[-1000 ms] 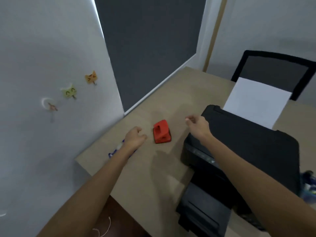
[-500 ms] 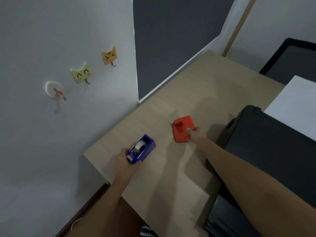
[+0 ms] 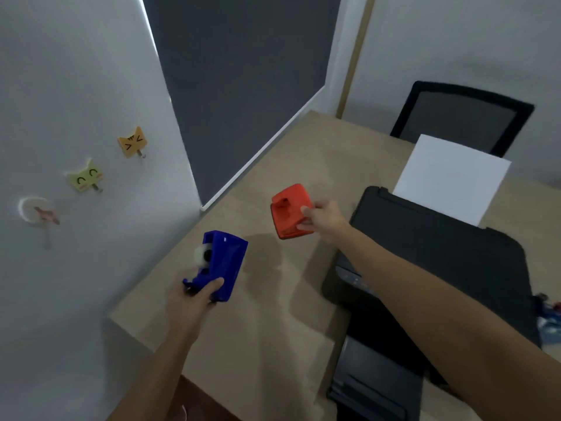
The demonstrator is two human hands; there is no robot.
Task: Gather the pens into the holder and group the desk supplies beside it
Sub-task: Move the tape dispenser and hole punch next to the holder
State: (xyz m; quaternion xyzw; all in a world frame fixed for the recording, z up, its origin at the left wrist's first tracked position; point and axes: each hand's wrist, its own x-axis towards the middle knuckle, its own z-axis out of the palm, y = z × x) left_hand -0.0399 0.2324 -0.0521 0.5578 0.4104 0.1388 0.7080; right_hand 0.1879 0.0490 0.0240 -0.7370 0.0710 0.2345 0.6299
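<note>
The pale wood surface (image 3: pixel 273 344) runs from a near-left corner back toward a dark roller blind (image 3: pixel 243 86) and a grey wall, and its left edge lies close along the wall where three small hooks (image 3: pixel 86 179) are stuck. Much of its right half is taken by a black printer (image 3: pixel 440 268), whose front tray overhangs the near edge and whose rear feed holds a white sheet of paper (image 3: pixel 449 177). Behind that stands a black mesh chair (image 3: pixel 461 117). Between the printer's left side and the wall-side edge the wood is bare, a broad open strip reaching to the blind.

Above that strip the left hand (image 3: pixel 188 302) holds a blue tape dispenser (image 3: pixel 221 262) by its near end, fingers (image 3: pixel 214 284) wrapped around the base, the roll facing the wall; it appears to be lifted off the wood, just inside the left edge. Farther back the right hand (image 3: pixel 324 218) grips an orange-red desk item (image 3: pixel 290 211), possibly a small punch or stapler, fingers closed on its right side, tilted and raised above its shadow, close beside the printer's back-left corner. The two items are well apart. At the far right edge some small coloured things (image 3: pixel 549 314) lie beyond the printer, too blurred to identify.
</note>
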